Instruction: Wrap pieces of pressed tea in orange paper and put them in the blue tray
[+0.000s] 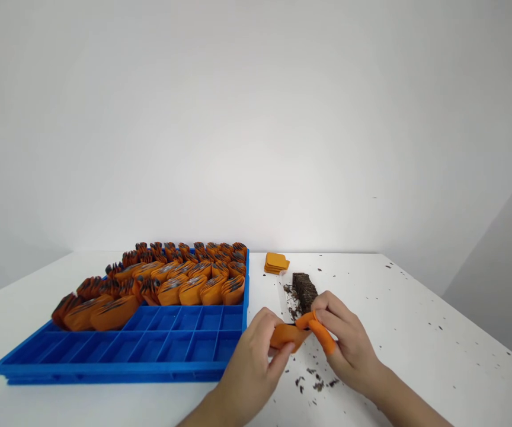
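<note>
My left hand (260, 362) grips a small orange paper pouch (286, 337) between thumb and fingers. At the pouch's upper right edge is my right hand (349, 338), its fingers closed on that edge. Orange finger covers (324, 336) sit on digits of this hand. A dark strip shows along the pouch's top; what is inside is hidden. Just beyond my hands lies a row of thin dark brown slices (304, 290) on a pale tray (284, 296) with loose flakes. Farther back rests a stack of flat orange pouches (276, 262).
A blue compartment tray (118, 372) stands on the left, its far rows packed with filled orange pouches (211, 289) and its nearer compartments bare. Dark crumbs (318, 385) are scattered over the white table (416, 338). A white wall (256, 130) rises behind.
</note>
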Demonstrator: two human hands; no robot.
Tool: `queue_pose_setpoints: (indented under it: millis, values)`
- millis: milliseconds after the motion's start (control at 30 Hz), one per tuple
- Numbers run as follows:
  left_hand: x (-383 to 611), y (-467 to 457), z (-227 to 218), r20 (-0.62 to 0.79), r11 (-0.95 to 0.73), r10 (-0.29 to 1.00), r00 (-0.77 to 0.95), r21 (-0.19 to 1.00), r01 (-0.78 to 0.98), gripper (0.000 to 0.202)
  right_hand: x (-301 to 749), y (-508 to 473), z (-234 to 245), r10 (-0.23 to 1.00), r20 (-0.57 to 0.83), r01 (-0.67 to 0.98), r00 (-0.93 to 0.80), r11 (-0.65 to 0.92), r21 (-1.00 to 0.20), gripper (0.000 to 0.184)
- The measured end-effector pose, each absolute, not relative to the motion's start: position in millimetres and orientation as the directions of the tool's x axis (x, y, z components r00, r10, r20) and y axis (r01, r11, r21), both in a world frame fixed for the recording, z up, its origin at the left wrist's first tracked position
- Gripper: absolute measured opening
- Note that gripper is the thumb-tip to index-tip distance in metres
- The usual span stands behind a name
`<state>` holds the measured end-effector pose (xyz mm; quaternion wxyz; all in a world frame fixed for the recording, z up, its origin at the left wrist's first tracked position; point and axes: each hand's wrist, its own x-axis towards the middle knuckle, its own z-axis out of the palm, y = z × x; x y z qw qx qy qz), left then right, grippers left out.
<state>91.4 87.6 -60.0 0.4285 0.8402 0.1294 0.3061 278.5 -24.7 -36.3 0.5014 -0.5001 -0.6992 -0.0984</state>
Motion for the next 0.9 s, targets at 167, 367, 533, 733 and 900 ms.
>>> queue_pose_setpoints:
  millis: [167, 367, 533, 733, 900]
  values:
    - [91.8, 87.9, -61.7, 0.396, -0.583, 0.498, 0.771, 0.812, -0.04, 0.007, 274.9, -26.4, -31.3, 0.596, 0.803, 0.783, -0.02, 0.509, -0.357, 0.024]
    - [93.9, 89.9, -62.7, 0.379, -0.603, 0.508, 0.774, 0.798, 0.005, 0.011, 268.8, -26.3, -29.6, 0.678, 0.735, 0.714, 0.015, 0.508, -0.483, 0.023]
    - [93.4, 87.9, -57.9, 0.39, -0.596, 0.501, 0.772, 0.803, -0.018, 0.004, 269.1, -25.4, -36.5, 0.71, 0.702, 0.718, 0.057, 0.46, -0.523, 0.011]
    - [91.1, 86.6, -55.7, 0.4, -0.648, 0.501, 0.768, 0.761, 0.026, 0.008, 268.3, -26.1, -36.7, 0.761, 0.639, 0.722, 0.11, 0.38, -0.578, 0.006]
    - [92.2, 87.6, -59.3, 0.418, -0.66, 0.486, 0.768, 0.751, 0.009, 0.02, 270.4, -24.6, -36.2, 0.799, 0.592, 0.764, 0.108, 0.314, -0.564, 0.021]
